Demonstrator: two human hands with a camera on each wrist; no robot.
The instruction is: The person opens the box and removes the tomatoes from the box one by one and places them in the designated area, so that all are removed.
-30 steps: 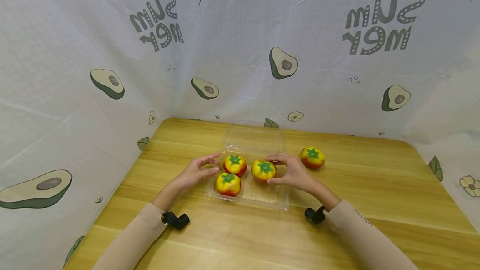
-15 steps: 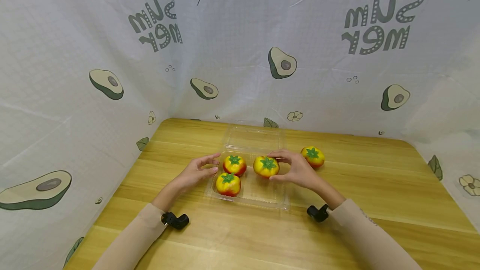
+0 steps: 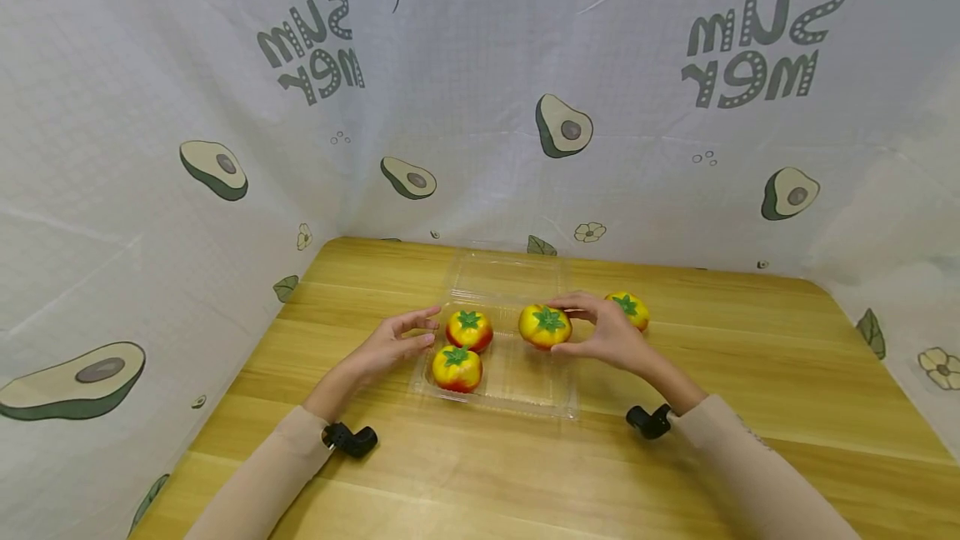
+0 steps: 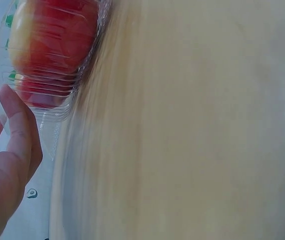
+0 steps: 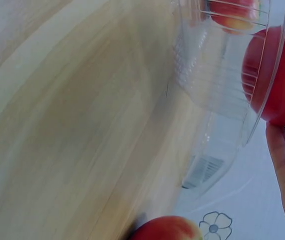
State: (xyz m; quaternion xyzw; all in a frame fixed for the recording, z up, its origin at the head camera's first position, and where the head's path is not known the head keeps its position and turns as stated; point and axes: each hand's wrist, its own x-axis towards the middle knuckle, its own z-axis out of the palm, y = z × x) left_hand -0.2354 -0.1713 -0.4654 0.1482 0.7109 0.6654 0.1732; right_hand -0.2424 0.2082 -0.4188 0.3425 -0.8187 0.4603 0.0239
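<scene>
In the head view, my right hand (image 3: 611,340) grips a yellow and red toy tomato (image 3: 545,327) with a green leafy top. It is raised over the back right part of a clear plastic clamshell box (image 3: 517,402). The right wrist view shows the held tomato (image 5: 272,75) overlapping the rim, fingers and thumb at its sides. Inside the box on the left sit two more tomatoes, a rear one (image 3: 469,332) and a front one (image 3: 457,369). My left hand (image 3: 388,347) is at the box's left side, thumb and fingers loosely parted, fingertips right at the rim (image 4: 0,117).
Another toy tomato (image 3: 630,311) lies on the wooden table (image 3: 465,473) right of the box, partly hidden behind the right hand. The box's open lid (image 3: 510,273) lies back towards the avocado-print curtain (image 3: 480,107). Black cameras sit on the left wrist (image 3: 351,440) and right wrist (image 3: 649,422).
My right hand has moved right and slightly back with the tomato, which has shifted away from the two in the box. The left hand and box stay in place.
</scene>
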